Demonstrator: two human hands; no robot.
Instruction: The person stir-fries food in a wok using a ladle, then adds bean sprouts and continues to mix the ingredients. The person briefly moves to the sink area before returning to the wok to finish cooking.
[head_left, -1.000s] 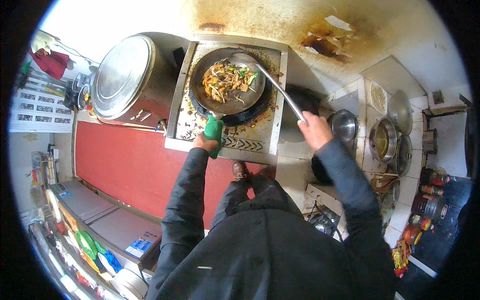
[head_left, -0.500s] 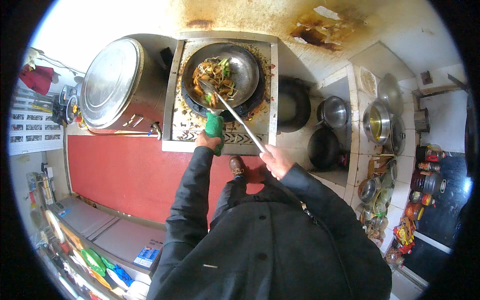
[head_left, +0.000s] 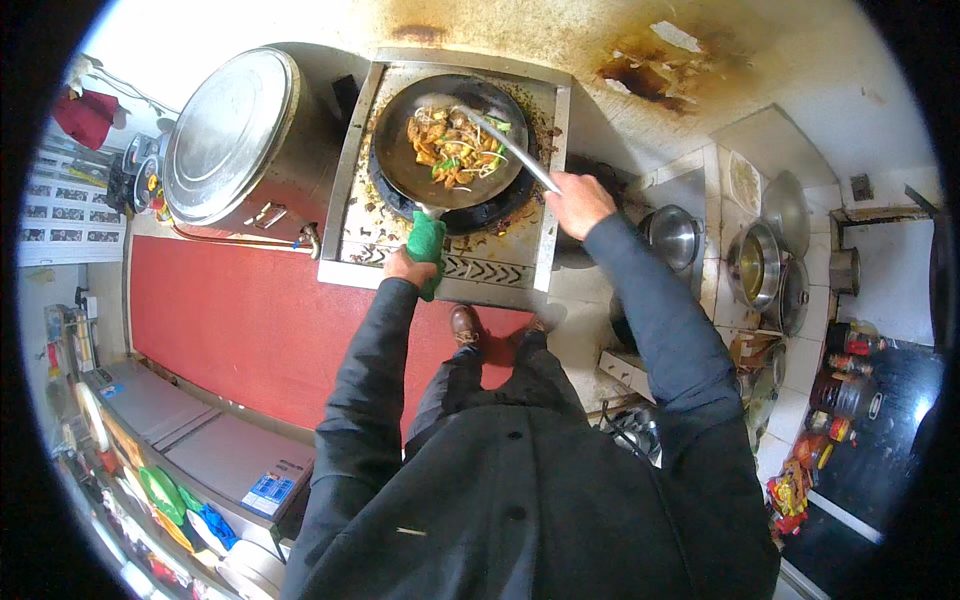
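A dark wok sits over the round burner of a steel stove. Strips of browned and green food with pale sprouts lie in its middle. My left hand is closed around a green cloth wrapped over the wok's handle at the near side. My right hand grips the handle of a long metal ladle beyond the stove's right edge. The ladle slants into the wok; its head, at the far part of the food, is blurred.
A large lidded steel pot stands left of the stove. Metal bowls and pans sit on the tiled counter to the right. Red flooring lies at the left, with a grey chest-like unit behind.
My right hand has moved up and to the right with the ladle. The ladle's head has shifted from the near left of the wok to its far part, and the food has spread towards the middle.
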